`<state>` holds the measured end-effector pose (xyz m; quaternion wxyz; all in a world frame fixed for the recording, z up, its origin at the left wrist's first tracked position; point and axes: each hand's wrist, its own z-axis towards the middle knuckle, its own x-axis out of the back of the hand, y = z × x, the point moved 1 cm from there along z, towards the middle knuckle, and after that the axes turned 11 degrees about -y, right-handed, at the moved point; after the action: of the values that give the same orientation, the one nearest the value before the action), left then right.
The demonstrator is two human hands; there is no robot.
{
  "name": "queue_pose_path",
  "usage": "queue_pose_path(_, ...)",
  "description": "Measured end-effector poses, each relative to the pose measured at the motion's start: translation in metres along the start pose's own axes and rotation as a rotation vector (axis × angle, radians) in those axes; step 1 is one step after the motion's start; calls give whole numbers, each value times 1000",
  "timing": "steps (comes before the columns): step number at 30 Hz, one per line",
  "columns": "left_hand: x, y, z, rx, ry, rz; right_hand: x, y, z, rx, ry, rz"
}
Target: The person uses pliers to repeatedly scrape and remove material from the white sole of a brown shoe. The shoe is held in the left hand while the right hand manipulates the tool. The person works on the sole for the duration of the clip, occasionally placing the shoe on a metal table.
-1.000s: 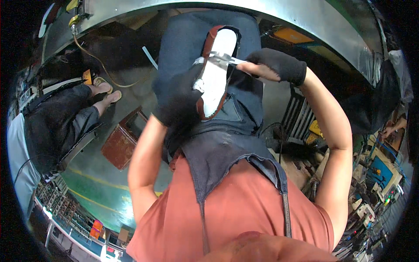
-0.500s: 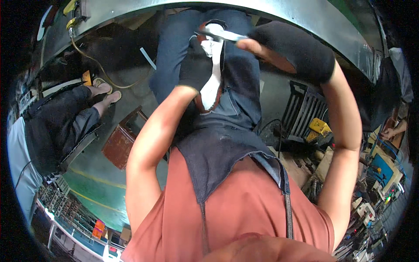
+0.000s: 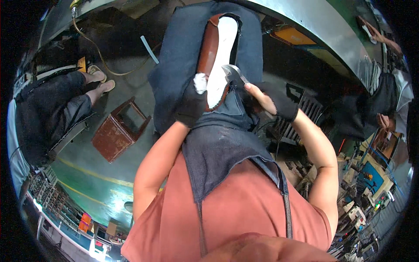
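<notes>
Looking at the shoe: I see it in the upper middle of the frame, lying lengthwise on the denim-covered lap, its brown side toward the left.
White sole: it faces up to my camera and runs nearly the whole length of the shoe, so I judge that layer to be in place.
Edge: brown and dark material shows around the sole, looking uneven toward the lower end; I take the edge work as unfinished, though I can't tell how much is left.
Left hand: black-gloved, wrapped against the shoe's lower left flank, some fingers hidden from me.
White wad: at that hand's fingertips, beside the sole's left edge; wrapping or loose scrap, I can't tell.
Right hand: closed round the metal tool, to the lower right of the shoe and near it.
Tool head: curved, overlapping the sole's right edge in my view; I can't confirm contact.
</notes>
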<state>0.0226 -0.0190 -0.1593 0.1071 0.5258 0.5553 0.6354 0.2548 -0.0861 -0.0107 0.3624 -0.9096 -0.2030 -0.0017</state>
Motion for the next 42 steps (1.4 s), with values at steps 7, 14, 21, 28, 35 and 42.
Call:
queue_pose_path(7,13,3,19,21,-114,-325,-7,-72,-12,552,49,-466)
queue_pose_path(14,22,19,3,126,-85,-571,-24,-28,-13,195,105,-297)
queue_pose_path(21,29,33,16,-119,36,-407,-15,-5,17,299,85,-401)
queue_pose_path(28,228,89,5,-76,13,92,13,-8,-67,181,235,-180)
queue_pose_path(35,59,48,65,-105,215,-97,-4,-5,-52,257,224,65)
queue_pose_path(42,44,64,46,-144,20,-89,48,-24,-9,152,-86,-403)
